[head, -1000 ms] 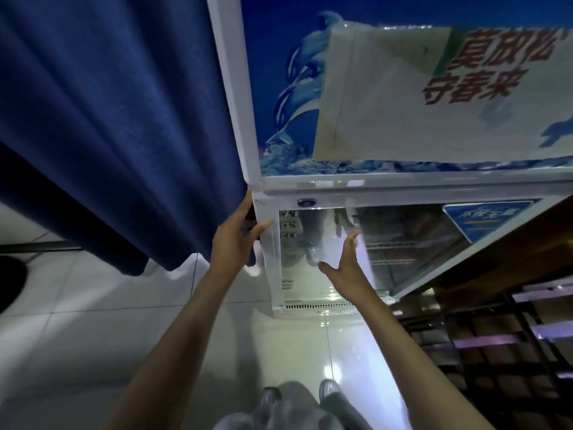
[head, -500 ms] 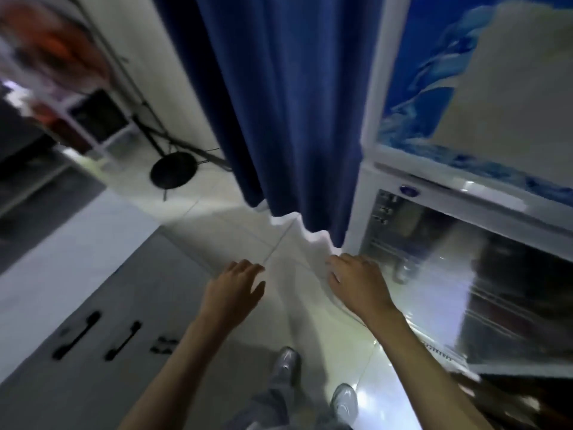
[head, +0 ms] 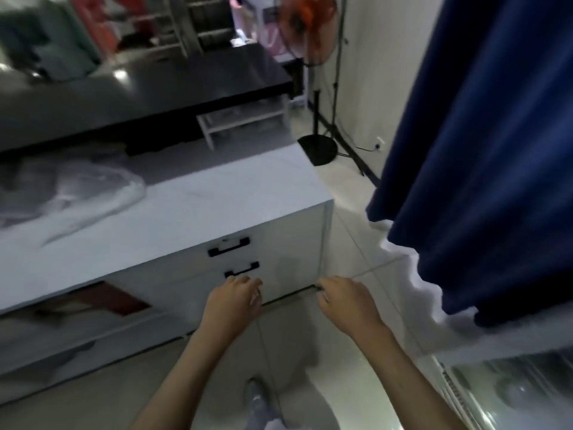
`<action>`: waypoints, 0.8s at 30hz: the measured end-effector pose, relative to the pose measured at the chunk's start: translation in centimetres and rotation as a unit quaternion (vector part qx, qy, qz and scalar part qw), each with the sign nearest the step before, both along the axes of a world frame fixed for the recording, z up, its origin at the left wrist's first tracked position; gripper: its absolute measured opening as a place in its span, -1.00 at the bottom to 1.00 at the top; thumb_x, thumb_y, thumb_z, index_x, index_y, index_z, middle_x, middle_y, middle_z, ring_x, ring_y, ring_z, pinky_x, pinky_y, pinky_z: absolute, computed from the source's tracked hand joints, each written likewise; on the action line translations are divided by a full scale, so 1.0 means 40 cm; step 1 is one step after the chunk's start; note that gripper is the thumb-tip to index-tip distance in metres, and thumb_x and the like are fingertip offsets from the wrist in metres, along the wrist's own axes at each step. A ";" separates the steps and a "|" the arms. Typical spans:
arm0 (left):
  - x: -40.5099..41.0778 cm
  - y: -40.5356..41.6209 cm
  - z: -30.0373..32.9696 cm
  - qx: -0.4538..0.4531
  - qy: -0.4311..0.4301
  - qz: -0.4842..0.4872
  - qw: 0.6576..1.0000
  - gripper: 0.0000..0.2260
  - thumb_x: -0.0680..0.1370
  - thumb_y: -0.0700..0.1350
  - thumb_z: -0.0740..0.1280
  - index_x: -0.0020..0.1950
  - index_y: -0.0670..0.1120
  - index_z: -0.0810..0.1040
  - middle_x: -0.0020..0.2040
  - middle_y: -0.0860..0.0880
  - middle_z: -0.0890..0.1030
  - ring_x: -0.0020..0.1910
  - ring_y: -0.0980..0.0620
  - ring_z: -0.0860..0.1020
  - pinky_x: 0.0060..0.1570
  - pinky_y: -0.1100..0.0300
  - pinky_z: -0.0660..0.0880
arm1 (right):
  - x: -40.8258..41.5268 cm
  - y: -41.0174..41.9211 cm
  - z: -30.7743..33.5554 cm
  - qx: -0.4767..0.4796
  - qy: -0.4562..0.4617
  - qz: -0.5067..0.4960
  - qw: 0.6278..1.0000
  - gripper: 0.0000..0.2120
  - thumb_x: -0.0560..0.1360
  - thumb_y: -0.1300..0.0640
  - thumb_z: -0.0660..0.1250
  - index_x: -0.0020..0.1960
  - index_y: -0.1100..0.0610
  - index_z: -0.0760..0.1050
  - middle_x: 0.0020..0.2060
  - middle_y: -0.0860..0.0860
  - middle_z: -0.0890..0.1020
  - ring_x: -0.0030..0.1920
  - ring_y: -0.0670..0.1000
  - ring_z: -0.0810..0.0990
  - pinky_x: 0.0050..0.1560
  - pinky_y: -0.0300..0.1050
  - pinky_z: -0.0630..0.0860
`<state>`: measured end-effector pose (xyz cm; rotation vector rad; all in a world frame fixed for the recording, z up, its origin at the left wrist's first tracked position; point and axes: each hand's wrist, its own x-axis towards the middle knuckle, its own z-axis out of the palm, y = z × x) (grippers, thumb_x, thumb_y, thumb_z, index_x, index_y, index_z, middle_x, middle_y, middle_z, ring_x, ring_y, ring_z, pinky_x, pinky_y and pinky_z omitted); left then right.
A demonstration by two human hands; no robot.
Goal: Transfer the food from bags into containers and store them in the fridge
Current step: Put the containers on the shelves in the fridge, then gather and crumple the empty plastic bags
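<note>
The counter (head: 173, 218) runs long from lower left toward its corner at upper right, two black drawer handles (head: 229, 247) on its front. A blurred clear bag (head: 71, 193) lies on its left part, long axis along the counter. A blue curtain (head: 483, 135) hangs right; open floor (head: 347, 243) lies between it and the counter's edge. The fridge (head: 508, 392) glass shows at bottom right. Left hand (head: 231, 305) and right hand (head: 348, 304) hang before the drawers, fingers loosely curled, holding nothing.
</note>
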<state>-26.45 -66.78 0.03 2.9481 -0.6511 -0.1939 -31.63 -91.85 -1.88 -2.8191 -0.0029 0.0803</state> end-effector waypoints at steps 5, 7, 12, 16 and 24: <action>0.095 0.282 -0.028 -0.003 -0.012 0.073 0.997 -0.76 0.55 -0.01 0.45 0.21 0.00 0.66 0.04 -0.03 0.68 -0.01 -0.12 0.65 -0.24 0.04 0.61 | 0.219 0.281 0.011 -0.027 0.004 0.085 0.996 -0.74 0.67 0.01 0.18 0.17 0.05 0.60 0.05 -0.02 0.70 0.01 0.05 0.64 -0.03 -0.04 0.55; 0.121 0.374 -0.028 -0.011 -0.008 0.106 0.994 -0.74 0.56 -0.01 0.43 0.24 0.00 0.65 0.08 -0.03 0.68 0.04 -0.13 0.65 -0.17 0.01 0.59 | 0.290 0.388 0.025 -0.020 0.001 0.115 0.993 -0.77 0.66 0.02 0.20 0.14 0.05 0.59 0.01 -0.03 0.69 -0.03 0.05 0.64 -0.11 -0.06 0.55; 0.192 0.542 -0.032 -0.024 -0.002 0.181 0.983 -0.72 0.54 -0.02 0.45 0.24 0.00 0.66 0.09 -0.03 0.69 0.05 -0.14 0.66 -0.16 -0.01 0.59 | 0.439 0.589 0.041 -0.007 -0.001 0.193 0.981 -0.81 0.66 0.03 0.23 0.12 0.05 0.60 -0.05 -0.03 0.67 -0.09 0.02 0.65 -0.17 -0.05 0.54; 0.262 0.642 -0.051 -0.026 -0.003 0.232 0.972 -0.73 0.44 -0.07 0.54 0.13 -0.04 0.69 -0.03 -0.04 0.68 -0.07 -0.14 0.67 -0.33 -0.01 0.57 | 0.563 0.686 0.027 -0.021 0.011 0.236 0.971 -0.75 0.67 0.02 0.19 0.21 0.00 0.60 -0.02 -0.06 0.68 -0.06 0.00 0.64 -0.06 -0.03 0.59; 0.433 0.748 -0.050 -0.004 -0.004 0.321 0.947 -0.71 0.67 0.01 0.28 0.37 0.00 0.56 0.21 0.00 0.63 0.10 -0.07 0.58 -0.11 0.05 0.54 | 0.824 0.806 0.002 -0.003 0.039 0.305 0.952 -0.69 0.69 -0.02 0.17 0.36 -0.04 0.54 0.16 -0.10 0.67 0.05 -0.04 0.67 0.08 -0.11 0.59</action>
